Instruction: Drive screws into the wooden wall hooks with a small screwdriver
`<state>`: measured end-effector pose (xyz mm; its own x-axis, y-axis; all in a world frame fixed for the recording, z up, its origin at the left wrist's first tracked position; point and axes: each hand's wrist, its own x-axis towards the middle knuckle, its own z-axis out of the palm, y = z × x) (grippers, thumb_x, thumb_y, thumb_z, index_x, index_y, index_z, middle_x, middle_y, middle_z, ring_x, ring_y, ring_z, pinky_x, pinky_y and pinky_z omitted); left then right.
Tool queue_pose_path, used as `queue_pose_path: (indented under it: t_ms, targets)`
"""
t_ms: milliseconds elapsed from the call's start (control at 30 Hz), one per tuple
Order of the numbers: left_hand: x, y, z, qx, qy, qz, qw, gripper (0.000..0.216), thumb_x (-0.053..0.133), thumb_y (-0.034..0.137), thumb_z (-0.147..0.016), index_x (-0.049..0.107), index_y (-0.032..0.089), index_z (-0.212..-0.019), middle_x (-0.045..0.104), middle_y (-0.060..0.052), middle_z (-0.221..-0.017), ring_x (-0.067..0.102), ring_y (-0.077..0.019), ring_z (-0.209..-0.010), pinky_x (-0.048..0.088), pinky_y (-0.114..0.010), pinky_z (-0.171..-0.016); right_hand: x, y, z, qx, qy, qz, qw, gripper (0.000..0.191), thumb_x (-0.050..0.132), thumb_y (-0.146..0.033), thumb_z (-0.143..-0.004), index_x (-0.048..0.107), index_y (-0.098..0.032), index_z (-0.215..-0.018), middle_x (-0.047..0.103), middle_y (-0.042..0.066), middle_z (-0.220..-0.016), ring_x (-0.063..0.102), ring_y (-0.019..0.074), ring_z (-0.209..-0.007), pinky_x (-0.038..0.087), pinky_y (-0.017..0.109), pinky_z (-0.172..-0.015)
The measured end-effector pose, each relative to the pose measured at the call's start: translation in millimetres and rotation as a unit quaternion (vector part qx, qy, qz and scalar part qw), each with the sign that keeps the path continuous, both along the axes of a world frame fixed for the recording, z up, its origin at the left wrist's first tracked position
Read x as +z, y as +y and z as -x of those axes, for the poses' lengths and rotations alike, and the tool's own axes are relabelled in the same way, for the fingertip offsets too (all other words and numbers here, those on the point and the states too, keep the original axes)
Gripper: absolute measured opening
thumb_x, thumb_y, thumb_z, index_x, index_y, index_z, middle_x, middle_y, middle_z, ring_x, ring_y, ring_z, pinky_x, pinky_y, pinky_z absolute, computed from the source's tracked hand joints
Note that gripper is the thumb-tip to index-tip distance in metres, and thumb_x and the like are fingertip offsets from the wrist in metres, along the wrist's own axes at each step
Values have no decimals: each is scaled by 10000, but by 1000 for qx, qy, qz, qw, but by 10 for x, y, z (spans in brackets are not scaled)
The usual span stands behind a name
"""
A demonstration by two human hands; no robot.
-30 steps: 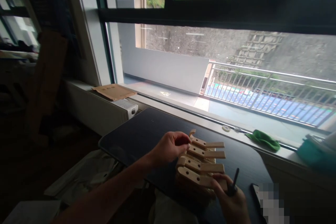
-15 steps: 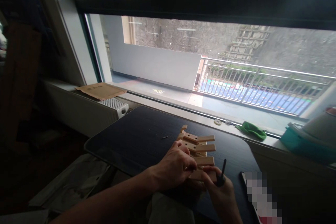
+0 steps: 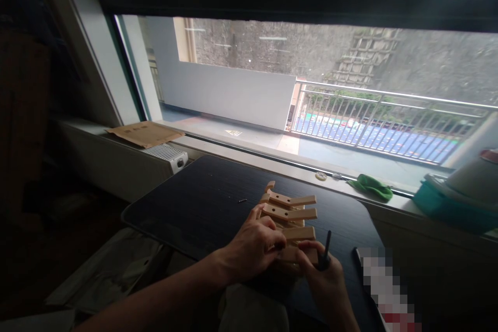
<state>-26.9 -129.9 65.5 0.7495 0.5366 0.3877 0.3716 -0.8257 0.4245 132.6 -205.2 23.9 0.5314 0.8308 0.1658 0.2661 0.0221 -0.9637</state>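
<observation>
On the dark table lies a wooden assembly [image 3: 288, 213] of several pale angled slats, two of them showing dark round holes. My left hand [image 3: 252, 238] is closed over its left side, fingers bent around the nearer slats; the fingertips are partly hidden. At the nearest slat [image 3: 290, 254], the thumb and forefinger of my right hand [image 3: 324, 272] touch the wood. That same hand grips a dark screwdriver-like tool [image 3: 327, 246], its thin shaft pointing up. A small screw-like piece [image 3: 242, 201] lies on the table, left of the wood.
The black table [image 3: 187, 202] stands against the window sill. On the sill are a brown envelope [image 3: 146, 134], a green cloth [image 3: 371, 188] and a teal container [image 3: 447, 205]. A flat pixelated object [image 3: 383, 285] lies at the table's right edge.
The whole view has shifted slightly up and left. Both hands keep nearly the same hold at the wooden assembly, with only small finger movements.
</observation>
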Motion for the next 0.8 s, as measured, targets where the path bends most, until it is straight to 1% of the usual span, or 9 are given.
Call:
queue_pose_path:
  t_ms: [133, 300, 367, 467, 567, 700, 800]
  targets:
    - [-22, 3, 23, 2, -11, -23, 1000, 63, 657, 170, -727, 683, 218, -758, 663, -15, -824, 570, -178, -886, 197, -458, -1059, -19, 7, -31, 12, 11, 19, 1000, 288, 668, -422, -609, 669, -146, -691, 640, 24, -579, 569, 170, -523, 461, 253, -489]
    - [-61, 29, -5, -17, 6, -56, 998, 71, 633, 172, -753, 677, 226, -766, 652, 16, -707, 570, -168, -838, 158, -479, -1063, -4, 0, -36, 15, 13, 17, 1000, 292, 670, -427, -613, 669, -147, -698, 647, 27, -594, 576, 171, -532, 463, 251, -493]
    - [-72, 41, -28, -28, 19, -72, 997, 66, 635, 171, -749, 672, 223, -767, 645, 22, -691, 570, -170, -835, 146, -496, -1058, 4, -7, -30, 17, 13, 9, 1000, 301, 671, -436, -614, 668, -147, -698, 651, 31, -605, 578, 173, -538, 464, 253, -496]
    - [-88, 48, -57, -32, 32, -87, 995, 43, 635, 170, -744, 653, 205, -728, 631, 23, -672, 572, -168, -813, 159, -504, -1047, 12, -17, -10, 10, 14, -5, 1000, 315, 671, -452, -611, 662, -147, -688, 651, 34, -607, 573, 172, -532, 462, 256, -490]
    - [-106, 49, -65, -33, 39, -98, 994, 86, 622, 163, -753, 621, 187, -670, 623, 27, -642, 568, -164, -789, 176, -501, -1039, 11, -19, 10, 1, 7, -8, 1000, 330, 666, -472, -606, 655, -149, -672, 635, 26, -576, 553, 162, -500, 451, 255, -471]
    - [-119, 53, -55, -43, 49, -111, 992, 77, 622, 171, -762, 625, 188, -687, 641, 27, -665, 559, -168, -804, 187, -501, -1028, -20, -11, 12, -6, -3, -4, 1000, 344, 656, -490, -607, 656, -150, -664, 617, 15, -551, 541, 157, -484, 440, 255, -464]
    - [-125, 46, -56, -41, 65, -119, 990, 104, 610, 197, -780, 626, 188, -677, 634, 21, -659, 557, -163, -792, 187, -489, -1031, -60, -6, 1, -9, 4, -9, 1000, 309, 658, -453, -612, 655, -150, -671, 625, 16, -574, 555, 161, -510, 447, 255, -488]
